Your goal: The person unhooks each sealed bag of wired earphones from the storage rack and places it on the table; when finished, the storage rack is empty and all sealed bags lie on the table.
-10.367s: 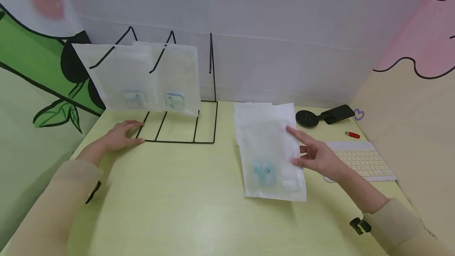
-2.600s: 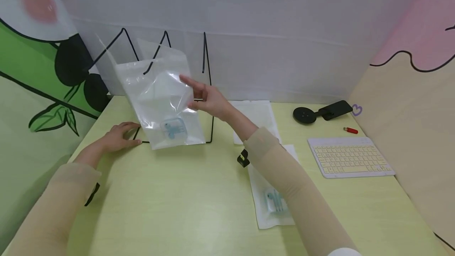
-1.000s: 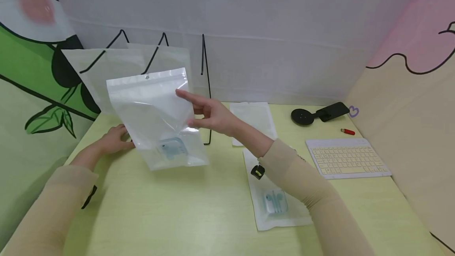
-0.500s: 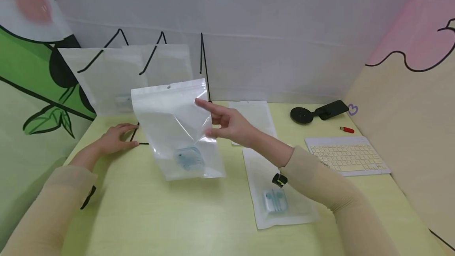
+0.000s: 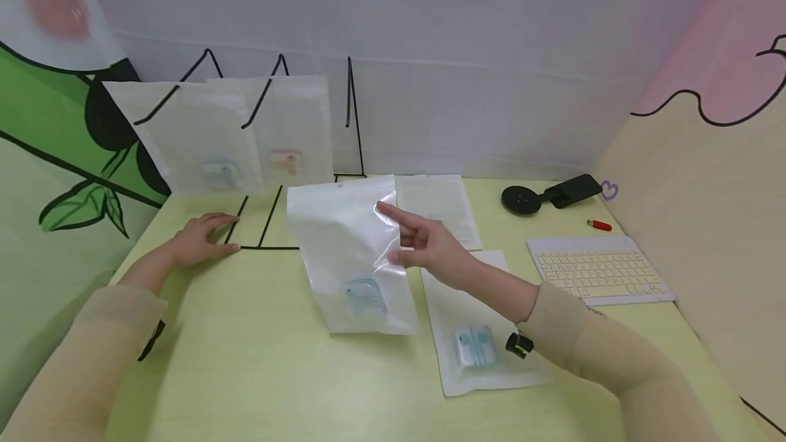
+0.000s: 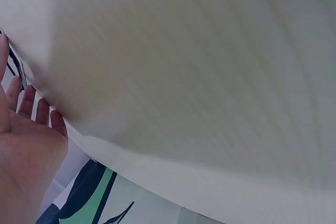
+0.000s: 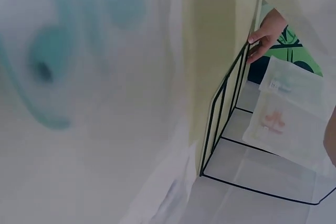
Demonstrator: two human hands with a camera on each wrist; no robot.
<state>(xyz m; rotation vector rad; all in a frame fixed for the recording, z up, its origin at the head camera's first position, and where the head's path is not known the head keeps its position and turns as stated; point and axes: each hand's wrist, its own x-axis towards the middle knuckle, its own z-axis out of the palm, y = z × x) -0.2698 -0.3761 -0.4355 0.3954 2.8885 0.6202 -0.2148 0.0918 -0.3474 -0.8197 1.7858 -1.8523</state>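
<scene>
My right hand pinches the right edge of a white translucent zip bag above the middle of the table, thumb and fingers on either side. A blue-patterned item, shaped like boxed earphones, shows through its lower part. My left hand rests at the left corner of a black wire hook rack, fingertips touching its base, fingers loosely extended in the left wrist view. On the rack hang a bag with a bluish item and a bag with an orange item; the rightmost hook holds nothing.
Two more white bags lie on the table: one at the back, one nearer with blue earphones. To the right are a white keyboard, a red USB stick and a black folding stand. A pale wall stands behind.
My right hand has laid down an earlier bag at the right, taken another off the middle hook and brought it right and toward me. An orange item now shows there. My left hand has stayed.
</scene>
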